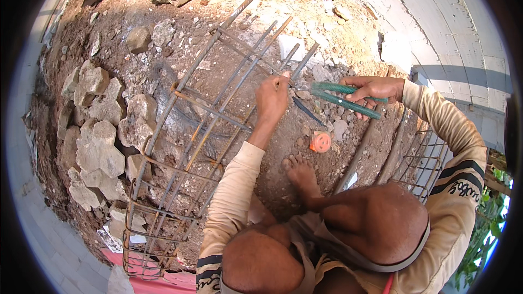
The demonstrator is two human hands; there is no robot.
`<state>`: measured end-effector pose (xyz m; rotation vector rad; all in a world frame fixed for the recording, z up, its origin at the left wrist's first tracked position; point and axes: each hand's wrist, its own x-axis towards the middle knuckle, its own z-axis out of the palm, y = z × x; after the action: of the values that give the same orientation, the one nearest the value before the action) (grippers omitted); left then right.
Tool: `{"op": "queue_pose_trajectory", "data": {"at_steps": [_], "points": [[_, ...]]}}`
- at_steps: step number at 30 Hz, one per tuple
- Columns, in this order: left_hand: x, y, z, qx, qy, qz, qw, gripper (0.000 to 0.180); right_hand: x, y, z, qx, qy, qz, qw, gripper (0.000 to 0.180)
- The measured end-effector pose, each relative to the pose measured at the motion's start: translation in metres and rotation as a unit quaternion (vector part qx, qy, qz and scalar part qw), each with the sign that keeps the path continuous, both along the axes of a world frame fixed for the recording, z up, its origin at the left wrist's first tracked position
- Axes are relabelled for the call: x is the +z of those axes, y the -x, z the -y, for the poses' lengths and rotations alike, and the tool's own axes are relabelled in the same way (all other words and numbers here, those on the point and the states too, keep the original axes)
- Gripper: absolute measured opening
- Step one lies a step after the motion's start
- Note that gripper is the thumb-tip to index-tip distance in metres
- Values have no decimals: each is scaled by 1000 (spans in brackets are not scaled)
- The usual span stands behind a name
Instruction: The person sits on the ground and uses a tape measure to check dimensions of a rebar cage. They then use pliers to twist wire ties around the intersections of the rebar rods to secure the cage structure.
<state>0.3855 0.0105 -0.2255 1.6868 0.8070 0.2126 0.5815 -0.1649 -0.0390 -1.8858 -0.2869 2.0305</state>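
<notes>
Your left hand point(272, 98) is at the right side of the cage point(190, 93), toward its far end. Its grip is narrow, thumb and fingers drawn together; what lies between them, if anything, is too small to tell.

Your right hand point(373, 90) is wrapped around the green handles of the pliers point(348, 103), which point left toward your left hand. The handles stand slightly apart; the tool's head is blurred, so its bite cannot be told.

The cage lies on the soil to your left, running slantwise from near left to far centre — bars lengthwise, ties across.

Noted nearby: an orange case point(320, 142) on the ground, just beyond your bare foot point(303, 178); a black strip point(308, 113) below the pliers; grey pavers point(101, 149) heaped left of the cage; a pink sheet point(163, 285) at near left; a second cage point(427, 155) on the right — beside your right sleeve point(455, 130).
</notes>
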Motion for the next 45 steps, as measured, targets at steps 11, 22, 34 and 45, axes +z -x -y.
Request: {"op": "queue_pose_trajectory", "data": {"at_steps": [11,22,34,45], "points": [[19,-1,-3,15,29,3,999,44,-94,132,75,-197,-92,57,974,26],[17,1,-10,1,45,-20,999,42,-175,210,61,-119,-211,427,871,38],[24,7,-6,5,176,3,984,41,-132,236,52,-290,-222,168,916,41],[29,23,6,19,-23,98,995,23,-66,211,45,-201,-205,234,929,97]]}}
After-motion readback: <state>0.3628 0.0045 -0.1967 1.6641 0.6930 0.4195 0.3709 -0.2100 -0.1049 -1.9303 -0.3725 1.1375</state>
